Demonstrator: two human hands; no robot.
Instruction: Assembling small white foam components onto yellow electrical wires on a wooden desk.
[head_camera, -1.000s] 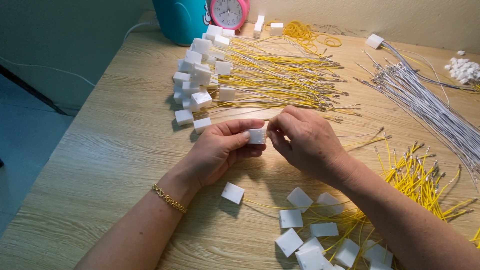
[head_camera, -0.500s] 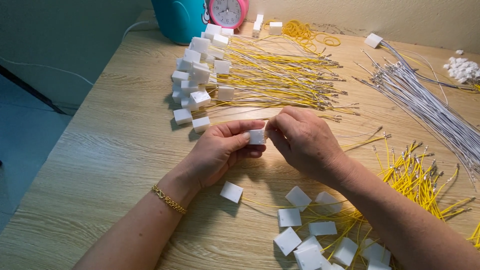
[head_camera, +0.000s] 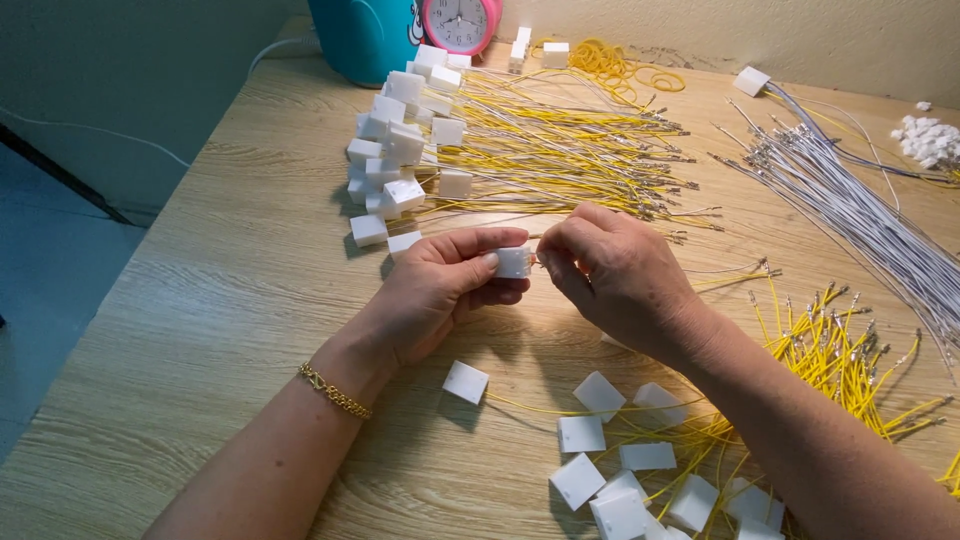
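Observation:
My left hand (head_camera: 440, 290) holds a small white plastic connector block (head_camera: 513, 262) between thumb and fingers above the wooden table (head_camera: 230, 300). My right hand (head_camera: 615, 270) is pinched right beside the block, fingertips at its right face, gripping the end of a thin wire that is mostly hidden by the fingers. A gold bracelet (head_camera: 333, 391) sits on my left wrist. A pile of white blocks with yellow wires attached (head_camera: 640, 470) lies just below my hands.
A larger heap of white blocks with yellow wires (head_camera: 470, 140) lies at the back. Loose yellow wires (head_camera: 840, 350) are at right, a fan of grey wires (head_camera: 860, 200) beyond them. A teal container (head_camera: 365, 35), pink clock (head_camera: 460, 20) and yellow rubber bands (head_camera: 610, 62) stand at the far edge.
Both hands stay nearly in place with the block between them; only small finger movement at the block.

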